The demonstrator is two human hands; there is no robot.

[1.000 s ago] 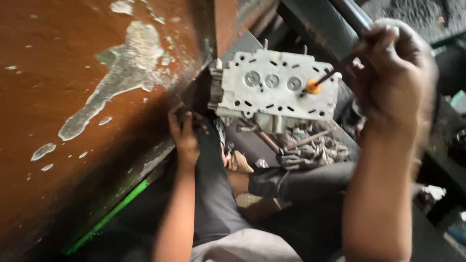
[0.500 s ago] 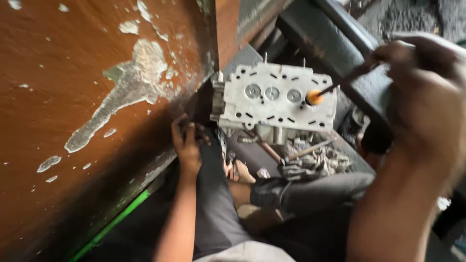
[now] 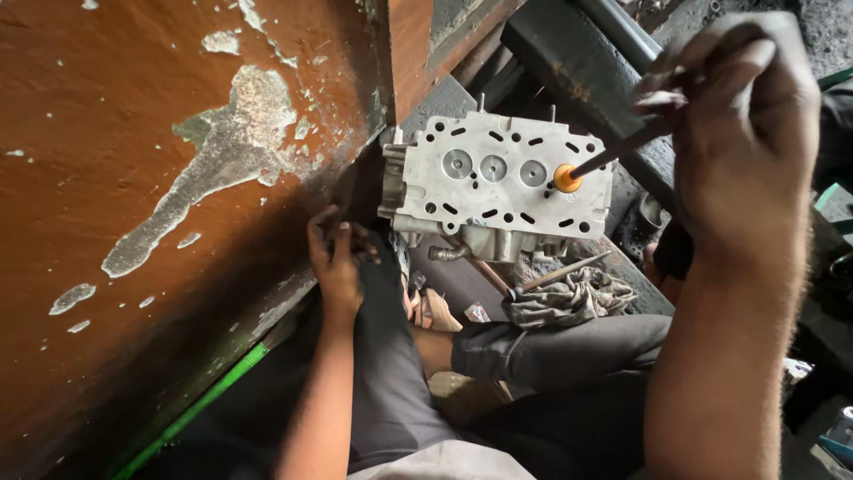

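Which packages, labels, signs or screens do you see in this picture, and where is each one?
No clear ones.
Small packet-like scrap: below the grey cylinder head, beside the rag; pale, with some red, too small to tell more.
Teal box-like thing: bottom right corner, cut off by the edge.

Matt cast-metal cylinder head (image 3: 498,182), peeling painted wall (image 3: 178,178)

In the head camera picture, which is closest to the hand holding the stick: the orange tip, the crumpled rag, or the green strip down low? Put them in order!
From the right hand:
1. Orange tip, at the end of the stick it holds, on the grey metal engine block.
2. Crumpled rag, lower, under the block.
3. Green strip, far off at the bottom left.
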